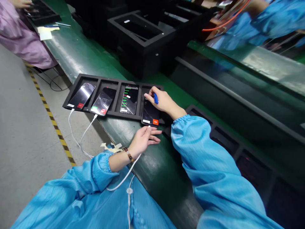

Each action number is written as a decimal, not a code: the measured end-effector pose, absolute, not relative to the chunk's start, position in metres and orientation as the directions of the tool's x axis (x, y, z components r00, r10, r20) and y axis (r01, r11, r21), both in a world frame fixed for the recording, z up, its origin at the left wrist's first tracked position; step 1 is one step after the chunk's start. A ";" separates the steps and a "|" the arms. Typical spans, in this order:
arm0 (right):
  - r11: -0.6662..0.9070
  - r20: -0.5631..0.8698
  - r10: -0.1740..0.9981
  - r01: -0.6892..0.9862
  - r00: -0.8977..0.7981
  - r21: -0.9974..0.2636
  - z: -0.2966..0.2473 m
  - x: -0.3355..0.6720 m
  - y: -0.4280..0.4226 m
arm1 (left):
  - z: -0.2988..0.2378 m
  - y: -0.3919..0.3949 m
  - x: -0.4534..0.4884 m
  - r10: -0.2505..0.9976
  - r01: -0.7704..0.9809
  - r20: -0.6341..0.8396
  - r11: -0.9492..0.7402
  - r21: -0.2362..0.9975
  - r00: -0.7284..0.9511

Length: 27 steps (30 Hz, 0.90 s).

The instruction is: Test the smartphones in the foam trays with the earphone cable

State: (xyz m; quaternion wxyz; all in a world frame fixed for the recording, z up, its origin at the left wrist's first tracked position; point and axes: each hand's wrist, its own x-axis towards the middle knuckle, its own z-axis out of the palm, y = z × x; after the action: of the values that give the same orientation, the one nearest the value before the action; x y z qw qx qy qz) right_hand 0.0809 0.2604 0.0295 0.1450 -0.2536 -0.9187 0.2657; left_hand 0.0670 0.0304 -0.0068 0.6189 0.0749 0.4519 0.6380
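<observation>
Across the green bench lies a black foam tray [118,95] with a phone in each compartment. My left hand [143,139] pinches the white plug of a charging cable [127,175] at the bottom edge of the rightmost phone [150,111]. Above that phone, my right hand [160,100] is closed around a blue pen [156,98], its thumb near the screen. Left of it, a phone [130,100] shows green bars on its screen. The two leftmost phones, one [82,95] and another [103,101], have white cables at their lower ends.
Stacked black foam trays [147,41] stand behind. More dark trays [224,140] lie right, partly under my right sleeve. A person in a pink sleeve [21,38] is at far left; a blue sleeve [278,22] shows top right. Yellow-black tape [52,119] marks the floor.
</observation>
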 end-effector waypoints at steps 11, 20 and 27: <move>0.704 0.106 0.602 0.463 -0.791 -0.539 0.038 0.084 0.254 | 0.021 0.016 0.028 0.884 -0.468 -0.461 0.374 0.801 -0.081; 0.718 0.371 0.598 0.269 -0.711 -0.642 0.105 0.116 0.168 | 0.047 -0.122 -0.074 0.906 0.301 -0.396 0.423 0.855 -0.149; 0.691 0.432 0.611 0.181 -0.663 -0.700 0.118 0.127 0.123 | -0.001 -0.129 -0.042 0.860 0.023 -0.447 0.466 0.884 -0.248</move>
State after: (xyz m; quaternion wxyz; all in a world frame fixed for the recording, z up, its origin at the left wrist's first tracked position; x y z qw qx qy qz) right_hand 0.1271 0.1226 0.1181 0.3387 -0.2316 -0.8547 0.3179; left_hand -0.0420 -0.1289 -0.0013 0.5204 0.3246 0.6799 0.4019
